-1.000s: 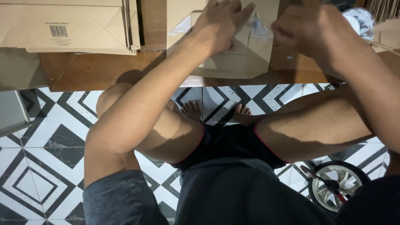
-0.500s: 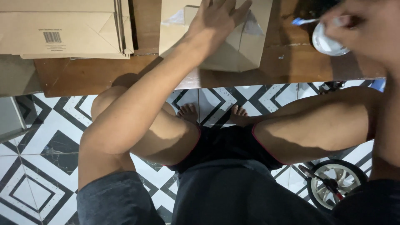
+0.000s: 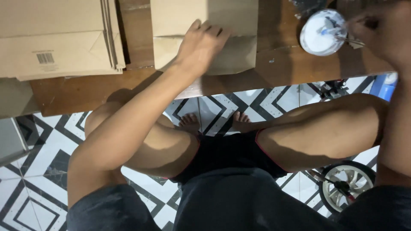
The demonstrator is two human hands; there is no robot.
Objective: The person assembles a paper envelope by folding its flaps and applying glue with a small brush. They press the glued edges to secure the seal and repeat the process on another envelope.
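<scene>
My left hand (image 3: pixel 203 40) lies flat, fingers spread and released, pressing on a folded brown paper bag (image 3: pixel 227 25) on the wooden table (image 3: pixel 85 87). Nothing gripped there, just palm down on the bag's near flap. My right hand (image 3: pixel 379 32) is at the top right edge, clenched around a thin stick or brush handle (image 3: pixel 349 39) whose tip sits in a small round white tub of paste (image 3: pixel 322 32). The tub stands on the table just right of the bag, not touching it. A stack of flattened brown bags (image 3: pixel 60 38) lies at the far left of the table, apart from the one under my hand. Below the table edge: bare knees, feet on black-and-white patterned floor tiles (image 3: pixel 34 162). A small wheel (image 3: pixel 344 184) shows bottom right, near my right leg.
</scene>
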